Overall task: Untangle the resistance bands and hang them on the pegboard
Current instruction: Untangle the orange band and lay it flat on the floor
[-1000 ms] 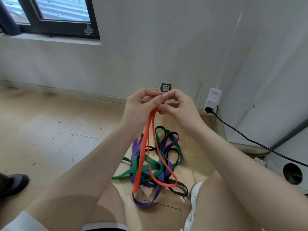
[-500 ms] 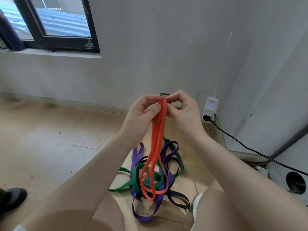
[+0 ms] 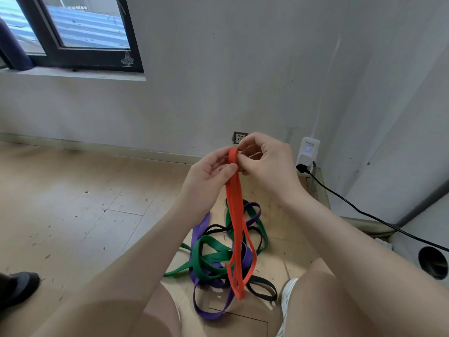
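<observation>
Now orange band (image 3: 235, 210) hangs vertical, both hands pinching top.

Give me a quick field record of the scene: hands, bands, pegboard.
left hand: pinches the orange band near its top
right hand: pinches the same top fold
orange band: hangs doubled over the pile
floor pile: purple band, green band, black band, tangled
floor: wood, littered with specks
pegboard: not in view
hung so far: none visible

orange band (image 3: 235, 210) now doubled, hanging straighter, loops lifted higher off pile (image 3: 213, 259)
</observation>
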A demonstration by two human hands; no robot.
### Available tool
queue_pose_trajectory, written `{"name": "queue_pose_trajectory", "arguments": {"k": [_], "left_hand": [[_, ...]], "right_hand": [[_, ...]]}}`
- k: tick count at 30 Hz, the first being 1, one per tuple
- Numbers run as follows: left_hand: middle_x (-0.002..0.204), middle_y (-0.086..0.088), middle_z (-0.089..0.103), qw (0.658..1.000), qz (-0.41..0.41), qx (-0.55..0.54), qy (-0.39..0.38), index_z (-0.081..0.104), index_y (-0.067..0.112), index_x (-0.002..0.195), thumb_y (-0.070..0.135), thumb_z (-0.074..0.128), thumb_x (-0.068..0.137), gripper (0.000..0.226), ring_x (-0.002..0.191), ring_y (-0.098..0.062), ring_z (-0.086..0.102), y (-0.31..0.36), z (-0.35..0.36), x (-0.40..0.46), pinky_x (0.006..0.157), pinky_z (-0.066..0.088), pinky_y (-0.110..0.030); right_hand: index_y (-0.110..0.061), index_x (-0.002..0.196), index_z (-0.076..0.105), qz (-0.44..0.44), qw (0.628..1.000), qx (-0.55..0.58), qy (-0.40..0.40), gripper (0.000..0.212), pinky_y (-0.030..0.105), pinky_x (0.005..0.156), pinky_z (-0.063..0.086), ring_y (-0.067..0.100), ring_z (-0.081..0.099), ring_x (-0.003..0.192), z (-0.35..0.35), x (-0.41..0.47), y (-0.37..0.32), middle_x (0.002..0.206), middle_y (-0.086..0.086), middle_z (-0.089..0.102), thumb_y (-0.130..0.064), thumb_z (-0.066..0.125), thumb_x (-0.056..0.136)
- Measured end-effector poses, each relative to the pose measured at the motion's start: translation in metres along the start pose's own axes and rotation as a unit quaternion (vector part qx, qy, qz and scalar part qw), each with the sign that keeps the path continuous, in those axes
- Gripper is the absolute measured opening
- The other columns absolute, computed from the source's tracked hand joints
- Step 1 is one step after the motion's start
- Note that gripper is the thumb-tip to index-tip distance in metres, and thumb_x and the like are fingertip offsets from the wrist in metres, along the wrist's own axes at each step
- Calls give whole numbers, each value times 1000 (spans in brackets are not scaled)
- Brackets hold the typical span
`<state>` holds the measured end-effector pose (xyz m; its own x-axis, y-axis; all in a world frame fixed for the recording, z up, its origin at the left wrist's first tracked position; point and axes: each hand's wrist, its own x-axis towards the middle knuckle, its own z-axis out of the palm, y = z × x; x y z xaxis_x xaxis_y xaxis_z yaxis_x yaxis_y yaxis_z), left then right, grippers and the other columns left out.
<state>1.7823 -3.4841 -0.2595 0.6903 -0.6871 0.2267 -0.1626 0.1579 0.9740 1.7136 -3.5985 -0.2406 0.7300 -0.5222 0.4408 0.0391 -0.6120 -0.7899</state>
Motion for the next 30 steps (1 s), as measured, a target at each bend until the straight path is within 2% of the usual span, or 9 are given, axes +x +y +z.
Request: {"name": "queue_pose_trajectory", "arguments": {"k": [5,8,13,15,19,21,23,27,30], "left_hand": [[99,5,68,1000,-1,-1,0,57,25,115,-1,56,87,37,89,-12,69,-1,-13,6,85,56,-33],[106,-2,67,1000,5,15,-13,57,25,115,-1,57,87,39,88,-14,69,-1,-12,8,83,56,-31],[102,1,66,1000,13,-1,18,61,23,104,-4,57,86,32,90,-8,67,0,-13,13,77,53,-24],[102,4,66,1000,19,7,3,61,23,104,-5,57,85,33,91,-3,66,2,-13,12,75,52,-18],[100,5,66,1000,24,7,-1,60,21,103,-9,57,84,35,89,-3,67,4,-10,9,77,51,-16],[100,4,65,1000,26,0,15,61,22,102,-10,57,84,36,88,-2,66,5,-11,10,78,51,-17],[102,3,64,1000,26,-7,15,60,21,102,-11,57,84,37,89,-1,66,6,-12,10,80,53,-18],[105,-2,65,1000,12,8,-1,60,19,105,-7,58,84,33,92,-5,66,1,-14,7,86,53,-23],[104,0,68,999,11,37,-5,62,22,104,-6,59,84,35,95,-7,67,-2,-14,6,86,52,-22]], "right_hand": [[-13,97,67,21,990,105,-91,15,14,74,52,4,68,84,-7,-1,5,90,-2,71,-4,62,86],[-13,91,60,52,980,174,-74,9,11,76,49,-2,64,88,-2,-9,14,96,-4,66,-8,64,85],[-25,85,56,54,976,202,-64,20,35,92,52,11,61,106,22,-22,26,114,-4,60,-9,66,83],[-26,89,54,66,979,192,-21,19,34,85,56,12,63,101,32,-25,23,113,-1,61,-12,66,85],[-19,100,58,19,992,96,78,16,12,72,51,3,60,89,46,-27,15,108,-1,56,-13,64,87],[-17,94,63,-1,993,65,99,9,16,75,51,3,59,86,48,-27,15,101,-4,57,-15,65,86],[-20,89,62,19,995,61,78,5,21,77,50,6,58,88,47,-27,17,96,-5,58,-20,66,85],[-23,88,64,60,990,126,0,6,5,79,43,2,54,101,42,-28,23,112,-5,56,-20,67,84],[-25,86,61,87,981,174,22,10,22,80,54,3,63,91,44,-36,27,100,-5,65,-16,65,85]]}}
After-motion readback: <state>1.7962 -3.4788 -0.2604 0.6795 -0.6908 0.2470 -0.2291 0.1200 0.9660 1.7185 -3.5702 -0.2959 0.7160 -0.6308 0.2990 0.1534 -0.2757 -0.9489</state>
